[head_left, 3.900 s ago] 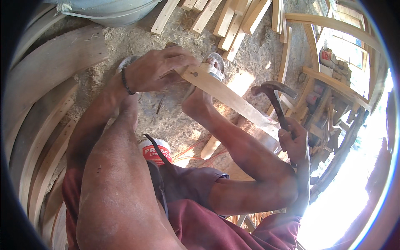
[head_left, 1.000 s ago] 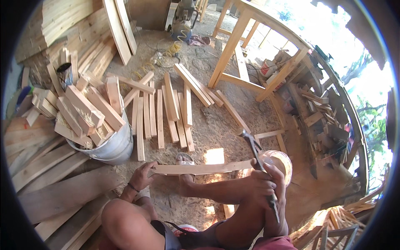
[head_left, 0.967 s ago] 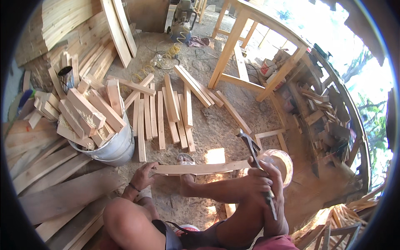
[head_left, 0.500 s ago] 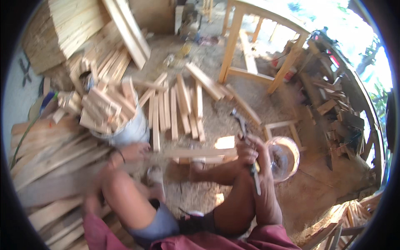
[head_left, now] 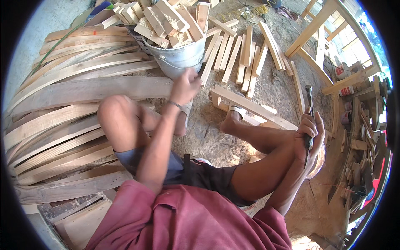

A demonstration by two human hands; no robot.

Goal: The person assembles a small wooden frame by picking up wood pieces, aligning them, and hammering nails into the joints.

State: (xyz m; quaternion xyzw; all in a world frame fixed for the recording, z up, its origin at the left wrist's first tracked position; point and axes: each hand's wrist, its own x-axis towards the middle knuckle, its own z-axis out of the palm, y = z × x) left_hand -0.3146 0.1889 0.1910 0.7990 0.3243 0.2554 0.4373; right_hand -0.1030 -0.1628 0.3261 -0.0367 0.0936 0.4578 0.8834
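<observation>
Two hands at work, well apart. Left hand (head_left: 184, 85) stretched forward from a long straight forearm, wrist banded, fingers curled and reaching at the foot of the metal bucket (head_left: 183, 56), right by the near ends of the loose wooden slats (head_left: 233, 56) fanned on the dusty floor (head_left: 275, 89); cannot tell whether pinching anything, grip hidden by the back of the hand. Right hand (head_left: 309, 135) resting over the bent right knee, fingers wrapped tight round the handle of a hammer (head_left: 308, 114), head pointing up and away. Bucket crammed with short wood offcuts (head_left: 166, 21), standing at the edge of a stack of long curved planks (head_left: 79, 89). One flat board (head_left: 250, 107) lying on the floor by the right foot, between the two hands.
</observation>
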